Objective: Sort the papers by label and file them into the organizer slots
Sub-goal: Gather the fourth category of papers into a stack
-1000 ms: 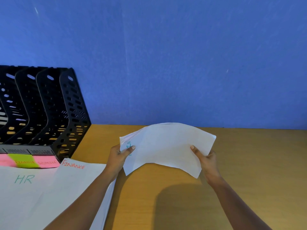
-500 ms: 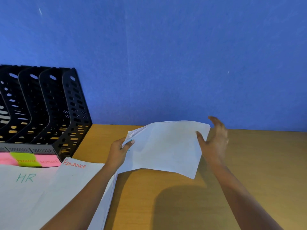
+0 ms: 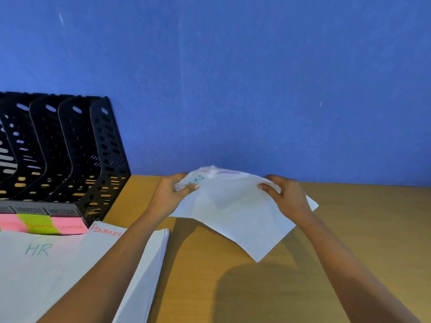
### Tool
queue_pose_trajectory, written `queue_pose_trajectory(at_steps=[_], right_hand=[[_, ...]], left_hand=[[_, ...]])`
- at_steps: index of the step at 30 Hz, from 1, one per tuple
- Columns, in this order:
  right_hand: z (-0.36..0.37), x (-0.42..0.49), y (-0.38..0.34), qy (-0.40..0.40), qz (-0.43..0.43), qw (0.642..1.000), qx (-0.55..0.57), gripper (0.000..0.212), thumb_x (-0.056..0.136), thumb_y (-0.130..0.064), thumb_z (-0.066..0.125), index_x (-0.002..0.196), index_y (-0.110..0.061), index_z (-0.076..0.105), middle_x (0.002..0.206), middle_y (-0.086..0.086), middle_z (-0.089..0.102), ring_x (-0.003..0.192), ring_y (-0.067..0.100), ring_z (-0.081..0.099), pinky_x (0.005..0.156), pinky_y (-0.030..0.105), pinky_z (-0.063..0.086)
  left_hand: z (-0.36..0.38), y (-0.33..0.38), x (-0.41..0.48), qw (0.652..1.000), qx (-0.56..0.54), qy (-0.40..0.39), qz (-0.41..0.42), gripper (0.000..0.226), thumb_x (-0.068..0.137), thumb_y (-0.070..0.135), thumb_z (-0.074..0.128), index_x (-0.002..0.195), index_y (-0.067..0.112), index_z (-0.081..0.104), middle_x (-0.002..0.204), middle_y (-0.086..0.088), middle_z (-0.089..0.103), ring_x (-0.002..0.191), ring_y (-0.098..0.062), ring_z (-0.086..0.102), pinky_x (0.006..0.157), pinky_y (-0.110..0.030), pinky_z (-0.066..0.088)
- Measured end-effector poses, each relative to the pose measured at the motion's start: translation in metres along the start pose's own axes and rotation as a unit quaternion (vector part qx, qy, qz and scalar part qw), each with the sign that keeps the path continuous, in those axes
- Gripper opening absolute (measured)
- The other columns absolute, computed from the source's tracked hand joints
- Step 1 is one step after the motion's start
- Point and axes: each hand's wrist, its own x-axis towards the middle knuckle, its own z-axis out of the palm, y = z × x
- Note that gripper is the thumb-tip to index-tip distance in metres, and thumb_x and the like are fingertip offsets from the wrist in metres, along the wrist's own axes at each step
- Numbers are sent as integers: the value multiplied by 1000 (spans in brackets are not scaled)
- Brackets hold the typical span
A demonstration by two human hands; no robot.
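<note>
**Desk:** Where are the loose papers sitting right now?

**Remote:** I'm reading it off the head view. The held sheets (image 3: 238, 213) are hanging just above the desk (image 3: 361, 229), near the middle of its back edge, with 1 lower corner drooping toward the wood.

**Desk:** And the hands?

**Remote:** The left hand (image 3: 171, 194) is pinching the sheets' left corner, thumb on top, beside green lettering that's blurring too much for me to read. The right hand (image 3: 286, 197) is curling its fingers round the upper right edge. Both are gripping paper.

**Desk:** Why lift them like that?

**Remote:** I'm guessing it's to check the label before choosing a pile. The HR sheet (image 3: 37, 249) and the FINANCE stack (image 3: 140, 264) are lying toward the front left, just in front of the organizer (image 3: 70, 155) at the back left corner. The sticky labels (image 3: 42, 223) along its base are marking the slots. I'm not managing to tell whether any slot holds paper.
</note>
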Motion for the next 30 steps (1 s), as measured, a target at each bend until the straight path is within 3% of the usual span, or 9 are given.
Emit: queue_pose_trajectory(at_steps=[2, 6, 9, 11, 13, 15, 18, 22, 30], right_hand=[[0, -1, 4, 18, 16, 999, 40, 24, 88, -27, 60, 108, -15, 68, 106, -3, 66, 74, 0, 54, 61, 15, 34], [0, 0, 10, 28, 59, 987, 146, 27, 87, -25, 62, 109, -11, 67, 113, 3, 67, 108, 22, 60, 82, 27, 44], [0, -3, 4, 43, 126, 954, 269, 23, 86, -22, 64, 106, -11, 66, 107, -1, 67, 102, 13, 61, 85, 19, 47], [4, -5, -1, 53, 161, 928, 331, 17, 86, -21, 64, 102, -17, 64, 97, -9, 66, 92, 2, 60, 77, 7, 47], [13, -7, -2, 55, 208, 908, 359, 18, 86, -19, 64, 103, -14, 62, 87, -11, 64, 83, 5, 60, 69, 9, 48], [27, -13, -2, 51, 263, 890, 370, 19, 86, -15, 63, 103, -8, 62, 88, -1, 65, 79, 15, 60, 63, 11, 49], [49, -30, 1, 35, 311, 870, 382, 25, 88, -7, 59, 112, 0, 61, 104, 13, 64, 94, 24, 59, 78, 26, 45], [76, -57, 10, -34, 343, 887, 306, 24, 89, -2, 53, 112, -1, 57, 110, 17, 62, 99, 28, 58, 83, 33, 43], [104, -106, 3, -131, 423, 874, 201, 5, 88, 4, 43, 91, 0, 43, 73, 8, 45, 59, 16, 38, 48, 22, 30]], left_hand=[[-5, -7, 1, 999, -37, 13, -30, 17, 83, 9, 66, 86, 25, 63, 69, 34, 67, 68, 7, 66, 59, -9, 52], [-8, -22, -1, 981, -160, 79, -71, 20, 83, 4, 64, 96, 19, 63, 80, 14, 72, 72, 4, 68, 67, -16, 56], [-3, -28, -5, 975, -192, 58, -94, 24, 86, 1, 58, 103, 18, 58, 72, 18, 74, 73, 7, 68, 72, -14, 53], [4, -27, -8, 978, -180, 11, -105, 22, 90, 4, 53, 107, 19, 56, 74, 20, 74, 75, 8, 68, 73, -14, 52], [10, -23, -13, 978, -171, -35, -114, 19, 95, 10, 47, 109, 17, 57, 80, 17, 74, 77, 4, 69, 71, -12, 54], [13, -21, -19, 976, -159, -57, -136, 19, 97, 13, 43, 104, 19, 60, 84, 14, 73, 76, 0, 69, 69, -14, 55], [13, -26, -29, 972, -137, -49, -184, 18, 97, 10, 44, 102, 13, 61, 93, 2, 68, 90, -16, 65, 78, -26, 53], [9, -46, -46, 957, -69, -60, -275, 25, 95, 6, 47, 116, -1, 59, 110, -13, 62, 94, -27, 58, 85, -36, 46], [3, -91, -88, 912, 105, -125, -377, 41, 84, 5, 64, 123, -2, 55, 126, -22, 58, 113, -38, 56, 90, -40, 50]])
